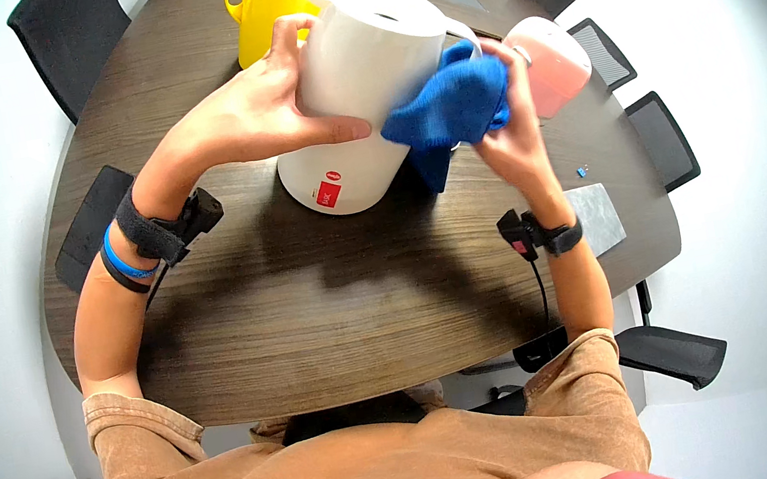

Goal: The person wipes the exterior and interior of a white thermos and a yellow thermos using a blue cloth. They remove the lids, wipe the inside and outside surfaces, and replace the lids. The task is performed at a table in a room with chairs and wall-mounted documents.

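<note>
A white vacuum jug (364, 60) with a spout and a handle stands in front of me, with a small red label low on its side. My left hand (280, 105) grips its left side, the thumb across the front and the fingers toward the spout. My right hand (511, 122) holds a bunched blue cloth (452, 101) against the jug's right side, just below the handle. Part of the cloth hangs down beside the jug's base. The cloth and hand hide much of the handle.
Behind the jug stands a yellow jug (278, 3). To the right is a pink container (552, 64), with a grey flat sheet (597, 214) nearer me. A dark flat object (88, 233) lies at the left table edge. Black chairs (662, 142) surround the wooden table (316, 322).
</note>
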### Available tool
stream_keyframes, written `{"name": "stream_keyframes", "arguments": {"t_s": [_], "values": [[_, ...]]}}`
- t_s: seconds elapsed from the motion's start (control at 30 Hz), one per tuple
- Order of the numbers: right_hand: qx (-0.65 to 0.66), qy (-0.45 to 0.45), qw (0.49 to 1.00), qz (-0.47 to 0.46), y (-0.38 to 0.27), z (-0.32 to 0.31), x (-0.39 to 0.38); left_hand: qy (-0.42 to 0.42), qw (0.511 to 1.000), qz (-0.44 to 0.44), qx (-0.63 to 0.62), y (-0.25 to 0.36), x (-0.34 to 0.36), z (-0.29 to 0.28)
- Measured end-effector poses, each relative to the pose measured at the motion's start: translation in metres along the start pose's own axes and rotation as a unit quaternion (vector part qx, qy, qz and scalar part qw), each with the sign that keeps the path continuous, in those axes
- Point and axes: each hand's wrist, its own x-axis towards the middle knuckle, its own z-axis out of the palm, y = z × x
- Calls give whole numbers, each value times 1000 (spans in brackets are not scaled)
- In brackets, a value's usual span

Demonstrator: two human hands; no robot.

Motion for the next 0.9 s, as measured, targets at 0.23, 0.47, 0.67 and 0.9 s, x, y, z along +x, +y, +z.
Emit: {"name": "stream_keyframes", "arguments": {"t_s": [0.23, 0.47, 0.67, 0.9], "values": [[25, 14, 997, -77, 2, 4, 53, 25, 998, -14, 50, 1, -6, 0], [-100, -64, 991, -66, 102, 25, -8, 40, 998, 13, 40, 1, -1, 7], [89, -74, 993, -20, 38, -15, 30, 33, 998, -8, 44, -3, -3, 3], [166, -79, 983, -5, 53, -8, 37, 16, 999, -21, 40, -1, -5, 2]]}}
